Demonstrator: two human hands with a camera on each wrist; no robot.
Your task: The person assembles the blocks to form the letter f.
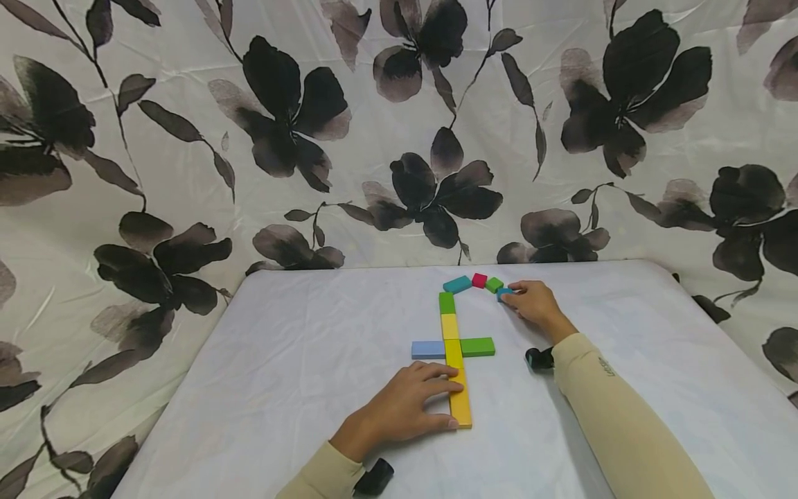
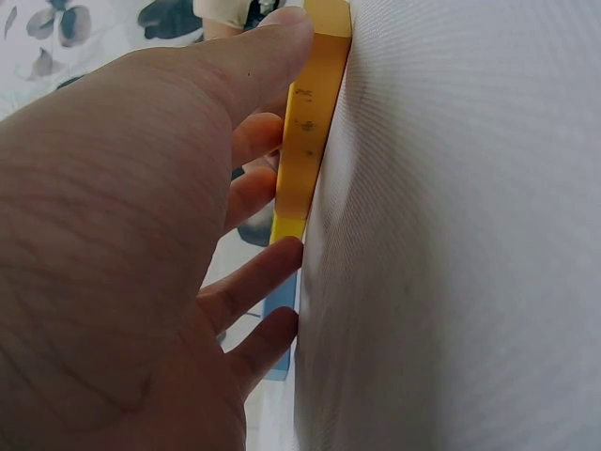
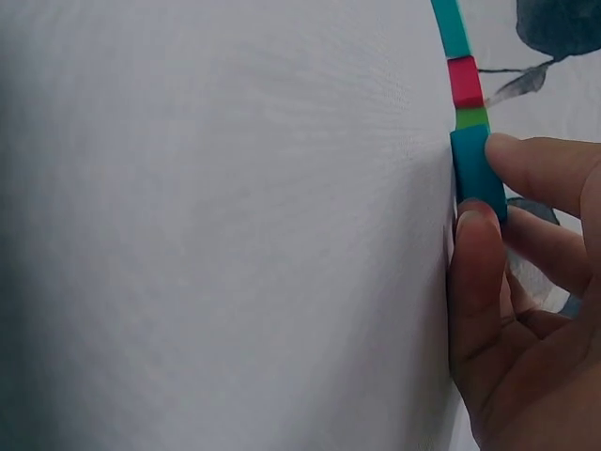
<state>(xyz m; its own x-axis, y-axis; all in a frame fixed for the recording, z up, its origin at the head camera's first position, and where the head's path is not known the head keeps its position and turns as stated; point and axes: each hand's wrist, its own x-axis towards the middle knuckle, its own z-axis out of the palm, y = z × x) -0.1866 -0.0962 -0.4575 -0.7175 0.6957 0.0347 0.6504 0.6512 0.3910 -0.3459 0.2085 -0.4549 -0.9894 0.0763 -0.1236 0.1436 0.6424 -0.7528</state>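
At the far right end of a curved row of blocks, my right hand (image 1: 535,305) pinches a blue block (image 3: 477,164) between thumb and fingers. It lies beside a small green block (image 1: 494,285); a red block (image 1: 479,280) and a teal block (image 1: 458,284) continue the row leftward. My left hand (image 1: 405,402) rests with extended fingers on the long yellow block (image 1: 461,409), thumb by its near end. Beyond it the column runs through a lighter yellow block (image 1: 449,326) to a green block (image 1: 447,303). A light blue block (image 1: 427,350) and a green block (image 1: 478,347) flank the column.
A white cloth (image 1: 299,333) covers the table, whose far edge runs just behind the curved row. Behind it hangs a floral curtain (image 1: 349,152). Black devices are strapped at the left wrist (image 1: 374,478) and the right wrist (image 1: 539,360).
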